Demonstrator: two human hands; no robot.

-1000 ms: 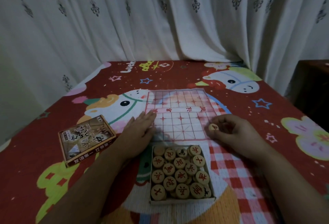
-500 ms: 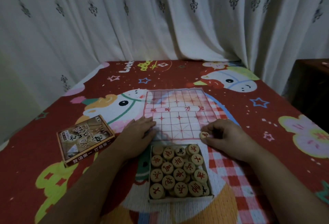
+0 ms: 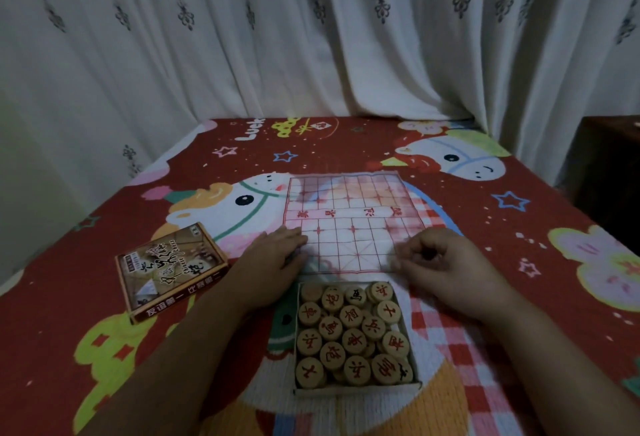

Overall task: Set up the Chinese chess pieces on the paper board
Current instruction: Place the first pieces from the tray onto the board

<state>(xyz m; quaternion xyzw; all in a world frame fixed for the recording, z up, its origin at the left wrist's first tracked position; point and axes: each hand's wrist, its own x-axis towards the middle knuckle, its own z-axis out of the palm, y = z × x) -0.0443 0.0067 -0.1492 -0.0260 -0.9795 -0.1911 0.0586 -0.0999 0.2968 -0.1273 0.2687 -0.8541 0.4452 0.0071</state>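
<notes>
pale patterned curtains (image 3: 311, 37) hang behind a bed covered by a red cartoon-print blanket (image 3: 381, 145), and a dark piece of furniture (image 3: 609, 172) stands past its right edge. we see the paper board (image 3: 349, 221) lying flat near the middle of the blanket, its red grid bare of pieces as far as we can make out. just nearer to us, touching or almost touching the board's near edge, sits the open box tray (image 3: 356, 390) packed with round wooden chess pieces (image 3: 353, 338), most marked in red, a few in black. the box lid (image 3: 169, 269) lies well to the left, toward the blanket's left edge, printed side up.

our left hand (image 3: 273, 262) rests flat, fingers spread loosely and empty, on the board's near left corner. our right hand (image 3: 446, 266) sits at the board's near right corner, fingers curled in narrow toward the thumb with the fingertips (image 3: 398, 264) low at the paper; we cannot tell whether a piece is pinched there, since the fingers hide it. both forearms reach in from the near edge, either side of the tray.
</notes>
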